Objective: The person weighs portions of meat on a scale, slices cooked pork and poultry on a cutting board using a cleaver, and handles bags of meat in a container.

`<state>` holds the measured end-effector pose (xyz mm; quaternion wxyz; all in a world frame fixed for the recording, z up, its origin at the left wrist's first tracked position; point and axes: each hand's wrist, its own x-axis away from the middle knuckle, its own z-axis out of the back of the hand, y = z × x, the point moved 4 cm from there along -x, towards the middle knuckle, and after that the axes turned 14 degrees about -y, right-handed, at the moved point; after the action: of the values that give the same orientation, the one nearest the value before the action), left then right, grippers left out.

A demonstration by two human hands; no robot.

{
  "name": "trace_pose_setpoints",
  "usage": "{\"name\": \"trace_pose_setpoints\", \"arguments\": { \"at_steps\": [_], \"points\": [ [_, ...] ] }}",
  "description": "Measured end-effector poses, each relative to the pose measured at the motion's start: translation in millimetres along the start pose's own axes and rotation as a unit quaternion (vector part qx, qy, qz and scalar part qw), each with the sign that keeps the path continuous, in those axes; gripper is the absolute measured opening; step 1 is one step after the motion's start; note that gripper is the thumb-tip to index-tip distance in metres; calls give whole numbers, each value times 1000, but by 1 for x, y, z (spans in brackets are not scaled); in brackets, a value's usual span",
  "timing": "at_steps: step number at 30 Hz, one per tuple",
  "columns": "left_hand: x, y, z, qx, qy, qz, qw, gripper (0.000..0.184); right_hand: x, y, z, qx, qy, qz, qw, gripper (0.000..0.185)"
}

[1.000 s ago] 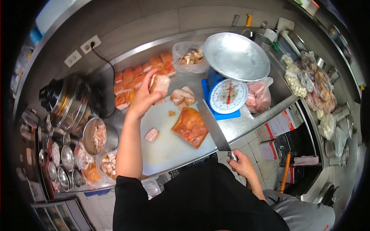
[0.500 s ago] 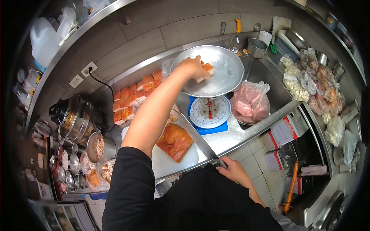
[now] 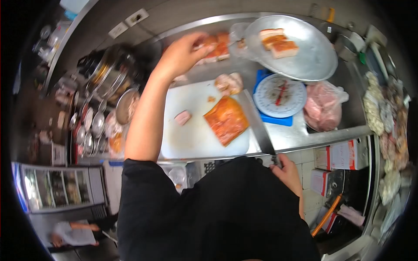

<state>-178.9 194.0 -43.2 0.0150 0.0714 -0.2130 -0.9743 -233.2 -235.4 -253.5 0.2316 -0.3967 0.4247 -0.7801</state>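
Observation:
My left hand [image 3: 185, 52] reaches over the row of roast pork pieces [image 3: 222, 48] at the back of the steel counter. Its thumb and fingers are apart at the nearest pieces, somewhat blurred. By the counter's front edge, my right hand [image 3: 287, 169] grips a long wide-bladed knife [image 3: 259, 126], blade slanting up and left. A larger browned pork slab [image 3: 227, 122] lies on the white cutting board [image 3: 187, 141] with a small meat chunk [image 3: 183, 117]. Pale cut meat [image 3: 229, 83] sits at its back edge. Pork pieces [image 3: 279, 43] rest in the metal pan [image 3: 311, 56] of the dial scale [image 3: 280, 96].
A bag of pink meat [image 3: 324, 108] stands right of the scale. Pots [image 3: 126, 106] and metal bowls [image 3: 98, 124] crowd the left. Bagged food [image 3: 374, 104] lines the right shelf. A person [image 3: 74, 232] is at lower left, near a glass-door fridge [image 3: 56, 187].
My left hand has left the scale pan, where pork pieces now lie, and moved left to the pork row. The right hand still holds the knife. The view has turned leftward.

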Motion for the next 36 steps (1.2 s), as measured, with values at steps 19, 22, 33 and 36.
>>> {"name": "trace_pose_setpoints", "arguments": {
  "at_steps": [19,22,33,36],
  "points": [
    [204,-141,-162,133,-44,133,981,38,-25,-24,-43,-94,23,-5,995,22],
    [183,-104,-135,329,10,108,938,50,-15,-19,-42,-95,47,-14,994,27],
    [2,123,12,-14,96,-286,953,36,7,-1,-36,-92,49,12,995,33],
    [-45,169,6,-55,26,-275,960,38,12,5,-34,-50,43,12,998,37]
  ]
}}
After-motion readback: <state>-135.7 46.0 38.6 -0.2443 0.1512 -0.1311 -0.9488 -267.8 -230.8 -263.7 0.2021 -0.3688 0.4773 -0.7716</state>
